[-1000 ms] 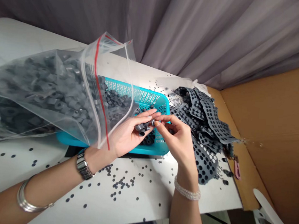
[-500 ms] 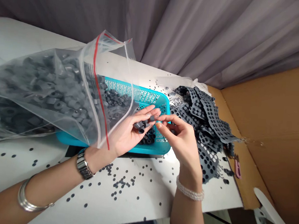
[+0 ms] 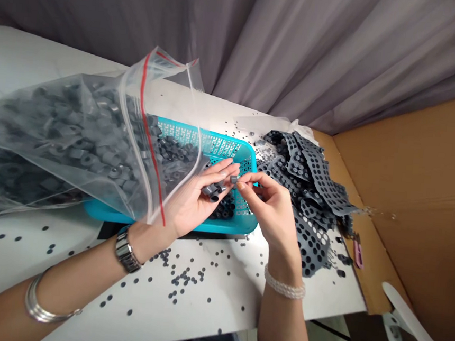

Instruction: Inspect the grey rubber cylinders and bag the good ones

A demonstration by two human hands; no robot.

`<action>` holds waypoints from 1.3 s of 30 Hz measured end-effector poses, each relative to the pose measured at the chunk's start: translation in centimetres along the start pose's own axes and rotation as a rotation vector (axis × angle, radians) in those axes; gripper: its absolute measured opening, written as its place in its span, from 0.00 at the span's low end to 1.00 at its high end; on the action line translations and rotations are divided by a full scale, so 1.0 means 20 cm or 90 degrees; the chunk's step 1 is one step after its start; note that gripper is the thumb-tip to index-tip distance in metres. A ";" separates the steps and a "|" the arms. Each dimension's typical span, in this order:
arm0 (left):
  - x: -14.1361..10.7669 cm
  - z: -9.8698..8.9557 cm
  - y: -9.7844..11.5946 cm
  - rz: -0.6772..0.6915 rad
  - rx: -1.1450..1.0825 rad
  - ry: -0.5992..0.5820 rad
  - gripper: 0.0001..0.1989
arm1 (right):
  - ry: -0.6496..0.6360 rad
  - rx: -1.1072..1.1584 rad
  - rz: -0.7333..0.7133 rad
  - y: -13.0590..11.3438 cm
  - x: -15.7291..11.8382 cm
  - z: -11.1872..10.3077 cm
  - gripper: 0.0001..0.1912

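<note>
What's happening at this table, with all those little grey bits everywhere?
A person's left hand cups a few small grey rubber tubes over a turquoise basket, while the right hand pinches one grey piece at its fingertips. An open zip bag of the same parts lies beside them, punched rubber sheets to the right.
</note>
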State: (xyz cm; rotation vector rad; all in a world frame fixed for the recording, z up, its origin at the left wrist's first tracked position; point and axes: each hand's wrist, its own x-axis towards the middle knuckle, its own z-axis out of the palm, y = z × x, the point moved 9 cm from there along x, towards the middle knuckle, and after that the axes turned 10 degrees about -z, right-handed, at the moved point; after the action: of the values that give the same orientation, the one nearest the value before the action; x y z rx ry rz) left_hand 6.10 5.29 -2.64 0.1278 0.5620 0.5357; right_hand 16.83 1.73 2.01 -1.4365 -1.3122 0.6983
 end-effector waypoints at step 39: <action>-0.01 0.01 0.01 -0.024 -0.038 -0.072 0.24 | -0.022 -0.183 -0.090 -0.08 -0.02 0.08 0.06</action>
State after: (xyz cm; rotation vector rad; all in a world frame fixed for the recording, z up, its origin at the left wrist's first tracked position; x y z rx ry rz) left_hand 5.94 5.41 -2.41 0.0899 0.4374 0.5056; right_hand 14.61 1.63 2.97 -1.5438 -1.5732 0.4549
